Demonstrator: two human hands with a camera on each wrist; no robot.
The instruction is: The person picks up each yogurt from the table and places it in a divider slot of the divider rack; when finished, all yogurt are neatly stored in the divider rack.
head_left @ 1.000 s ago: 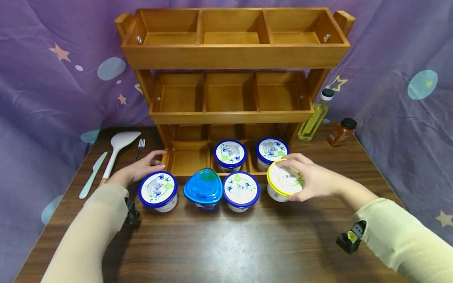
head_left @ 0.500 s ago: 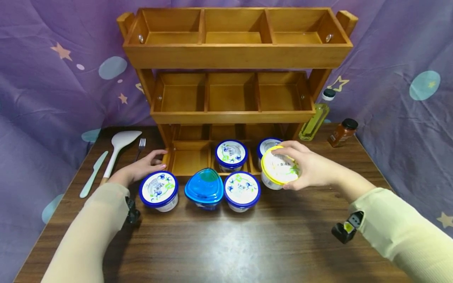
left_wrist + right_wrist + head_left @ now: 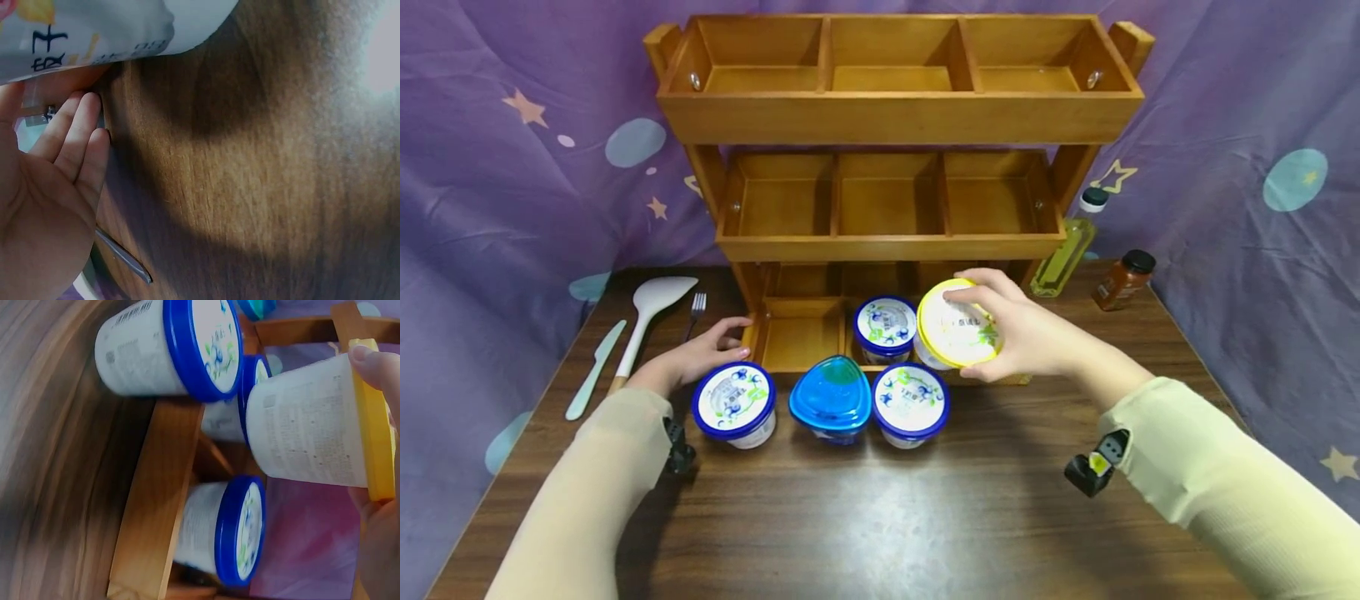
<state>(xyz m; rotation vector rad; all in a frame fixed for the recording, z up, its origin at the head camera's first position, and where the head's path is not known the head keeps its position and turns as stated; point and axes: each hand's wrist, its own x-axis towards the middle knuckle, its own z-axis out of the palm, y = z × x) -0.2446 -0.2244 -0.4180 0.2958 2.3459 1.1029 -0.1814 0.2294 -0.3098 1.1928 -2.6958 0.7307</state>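
A person sits at a dark wooden surface [image 3: 880,517] facing a three-tier wooden rack [image 3: 891,125] with divided compartments. The work in hand looks like stowing small lidded tubs in the rack, and it seems less than half done. The top and middle tiers hold nothing. In the bottom tier, one blue-lidded tub [image 3: 886,327] sits in the middle compartment, and the right wrist view shows another blue-lidded tub [image 3: 228,531] in the compartment beside it, which the head view hides behind the raised hand. The bottom left compartment is bare.

Waiting in a row on the surface just in front of the rack are a blue-lidded tub on the left [image 3: 734,403], a blue triangular container [image 3: 831,402], and another blue-lidded tub [image 3: 911,402].

The right hand [image 3: 1026,337] grips a yellow-lidded tub [image 3: 955,335], fingers curled round its lid rim, holding it tilted in the air above the bottom tier's right side, lid facing the camera. It touches nothing else.

The left hand [image 3: 696,357] rests flat and relaxed on the surface, fingertips touching the rack's lower left corner, holding nothing. The left tub stands just beside it.

Left of that hand lie a pale knife [image 3: 597,369], a white spatula [image 3: 651,317] and a fork [image 3: 697,310]. Two bottles stand right of the rack.
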